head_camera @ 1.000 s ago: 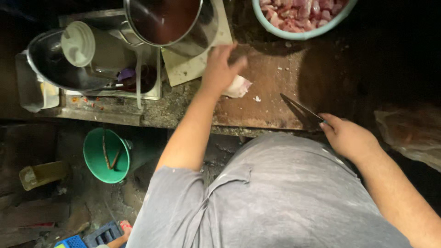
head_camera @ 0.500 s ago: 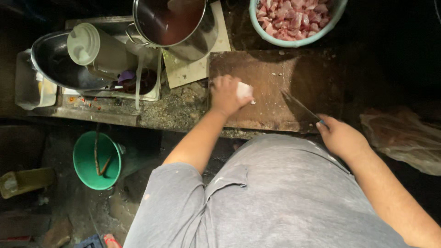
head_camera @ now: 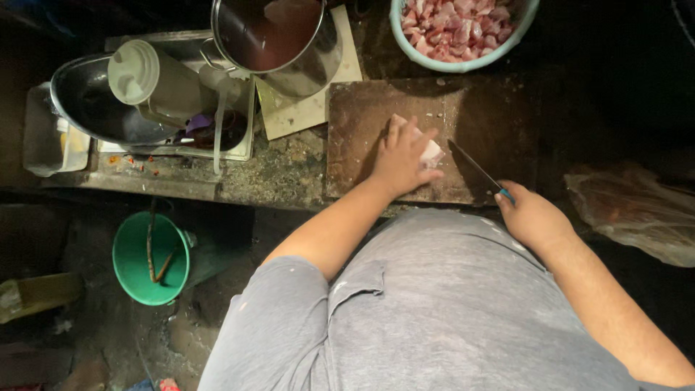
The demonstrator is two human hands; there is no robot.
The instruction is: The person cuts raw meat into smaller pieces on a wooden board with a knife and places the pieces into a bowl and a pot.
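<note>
A pale piece of raw meat lies on a dark wooden cutting board. My left hand presses down on it, fingers curled over its top. My right hand grips the teal handle of a knife, its dark blade angled up and left, the tip close to the meat's right edge. A pale green bowl filled with pink meat chunks stands just behind the board.
A steel pot of reddish liquid rests on a white board left of the cutting board. Further left are a dark pan, a white jug and a plastic box. A green bucket sits on the floor; a crumpled plastic bag lies right.
My left hand slid the meat piece from the board's left edge to its middle. The knife in my right hand came closer to the meat.
</note>
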